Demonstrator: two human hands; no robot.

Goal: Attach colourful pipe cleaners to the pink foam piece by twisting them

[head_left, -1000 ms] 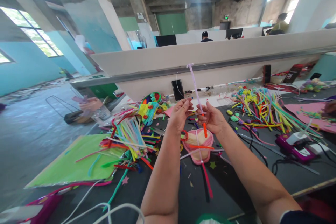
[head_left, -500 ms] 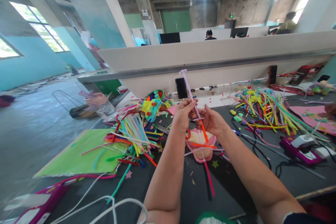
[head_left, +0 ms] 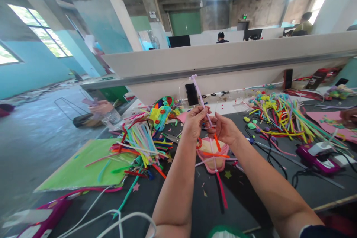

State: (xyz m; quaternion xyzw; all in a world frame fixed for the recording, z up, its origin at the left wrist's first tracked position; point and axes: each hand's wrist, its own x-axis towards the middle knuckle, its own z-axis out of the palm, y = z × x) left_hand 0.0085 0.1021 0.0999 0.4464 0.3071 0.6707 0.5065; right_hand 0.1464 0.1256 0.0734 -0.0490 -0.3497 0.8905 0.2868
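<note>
Both hands meet over the middle of the dark table. My left hand [head_left: 196,119] pinches a lilac pipe cleaner [head_left: 199,91], which rises upright from the fingers and has a small bent tip. My right hand [head_left: 225,128] is closed at the lower end of the same piece, where an orange pipe cleaner [head_left: 216,142] hangs below the fingers. How the two join is hidden by the fingers. Beneath them lies a cream piece with a pink fuzzy border [head_left: 209,167], crossed by orange and lilac strips. A red pipe cleaner [head_left: 222,190] extends from its lower end.
Bundles of pipe cleaners lie left [head_left: 142,143] and right [head_left: 292,117]. Scissors [head_left: 171,137] are beside my left forearm. A phone [head_left: 192,94] leans at the back. A purple power strip [head_left: 318,160] with cables is at right. Another person's hand [head_left: 350,118] shows at the right edge.
My right fingers have closed in higher around the lower end of the lilac pipe cleaner, and less of the orange one shows. My left hand keeps its pinch.
</note>
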